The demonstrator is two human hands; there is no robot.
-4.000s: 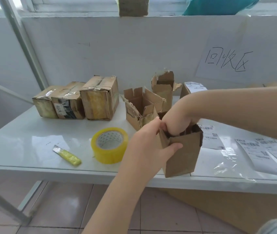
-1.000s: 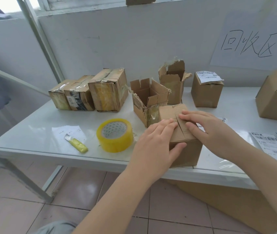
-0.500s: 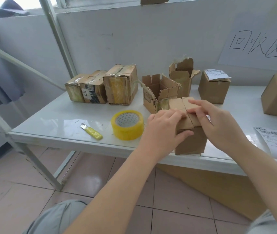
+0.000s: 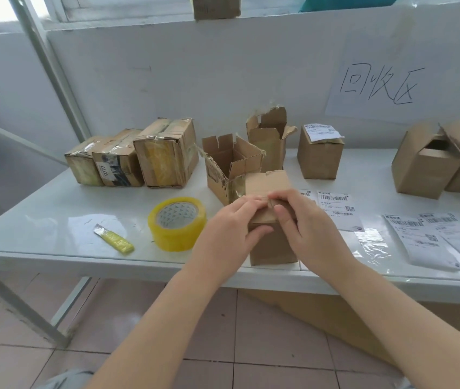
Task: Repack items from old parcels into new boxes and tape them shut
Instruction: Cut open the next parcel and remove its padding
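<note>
Small box (image 4: pixel 272 248) stands at the near edge of the table (image 4: pixel 54 209), between the yellow tape roll (image 4: pixel 177 223) and the shipping labels (image 4: pixel 335 209); my left hand (image 4: pixel 229 228) and right hand (image 4: pixel 313 234) both clasp its top, fingers over the folded flaps, thumbs on its front

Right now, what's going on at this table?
A person holds a small box closed at the front edge of the table. The left hand and right hand both grip it, fingers on the top flaps, thumbs on the front. The tape roll and cutter lie to its left, touched by neither hand.
</note>
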